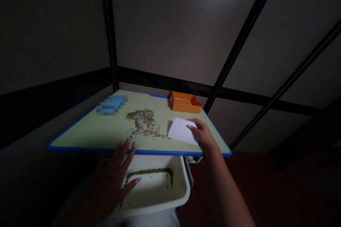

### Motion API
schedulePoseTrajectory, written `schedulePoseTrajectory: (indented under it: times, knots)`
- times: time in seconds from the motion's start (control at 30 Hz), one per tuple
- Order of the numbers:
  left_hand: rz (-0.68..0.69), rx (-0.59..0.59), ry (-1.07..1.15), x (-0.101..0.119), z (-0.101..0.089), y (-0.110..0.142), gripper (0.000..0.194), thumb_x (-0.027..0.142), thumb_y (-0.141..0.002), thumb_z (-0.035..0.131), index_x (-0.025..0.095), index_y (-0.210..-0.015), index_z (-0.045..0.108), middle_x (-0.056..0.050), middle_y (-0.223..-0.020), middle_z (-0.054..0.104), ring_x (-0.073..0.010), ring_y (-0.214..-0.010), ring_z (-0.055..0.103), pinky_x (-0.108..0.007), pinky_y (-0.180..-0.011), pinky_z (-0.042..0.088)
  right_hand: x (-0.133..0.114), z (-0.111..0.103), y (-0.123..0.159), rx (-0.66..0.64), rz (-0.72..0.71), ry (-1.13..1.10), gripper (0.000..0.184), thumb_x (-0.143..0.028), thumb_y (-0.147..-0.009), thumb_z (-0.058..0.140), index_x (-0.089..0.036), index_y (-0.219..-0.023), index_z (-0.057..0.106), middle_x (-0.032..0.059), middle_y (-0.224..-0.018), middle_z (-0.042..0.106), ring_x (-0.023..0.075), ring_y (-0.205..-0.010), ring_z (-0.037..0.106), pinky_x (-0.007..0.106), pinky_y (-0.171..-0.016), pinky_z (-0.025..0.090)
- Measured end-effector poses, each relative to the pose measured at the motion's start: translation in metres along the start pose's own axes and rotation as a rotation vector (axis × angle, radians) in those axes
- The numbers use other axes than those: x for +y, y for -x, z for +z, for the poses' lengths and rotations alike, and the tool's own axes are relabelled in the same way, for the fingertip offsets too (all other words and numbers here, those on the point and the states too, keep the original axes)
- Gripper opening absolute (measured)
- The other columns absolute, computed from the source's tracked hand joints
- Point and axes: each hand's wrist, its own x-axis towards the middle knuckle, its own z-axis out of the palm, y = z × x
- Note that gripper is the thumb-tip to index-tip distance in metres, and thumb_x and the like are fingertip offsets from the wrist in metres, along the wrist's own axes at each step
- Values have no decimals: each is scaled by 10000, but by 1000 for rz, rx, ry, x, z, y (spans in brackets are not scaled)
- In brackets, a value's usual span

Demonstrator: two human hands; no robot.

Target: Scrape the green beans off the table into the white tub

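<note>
My right hand (199,130) pinches a white card (181,131), tilted with its lower edge near the tabletop. Left of the card, a loose heap of small green grains mixed with white ones (144,122) lies on the pale green table (87,133). A thin trail of grains runs from the heap toward the card. My left hand (117,170) has its fingers spread at the table's blue front edge, its thumb over a white bin (183,198) below. Inside the bin, green grains (151,171) are gathered along the far side.
An orange open box (186,103) stands at the table's back right. A blurred blue item (112,105) lies at the back left. Panelled walls (170,35) rise behind the table and on its left. Dark reddish floor (213,191) shows at the lower right.
</note>
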Motion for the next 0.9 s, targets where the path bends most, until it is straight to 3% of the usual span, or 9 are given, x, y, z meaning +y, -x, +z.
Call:
schedulePoseTrajectory:
  times: [0.5,0.9]
  knots:
    - [-5,-21,-23,0,-3,0,791,486,-845,473,271,-1520,120,-103,-1595,166,-363,-1444,235,-679,-1054,273,4,-1,-2,104,71,16,382,-388,-605,765,-169,-910,697,61,-820,699,171,-666,566,264,-565,400]
    - [-13,3,7,1,-1,0,785,470,-833,489,279,-1518,157,-103,-1592,211,-361,-1440,248,-668,-1069,257,10,0,-8,63,-32,166,382,-417,-677,712,-177,-974,709,65,-880,706,175,-701,559,277,-605,412]
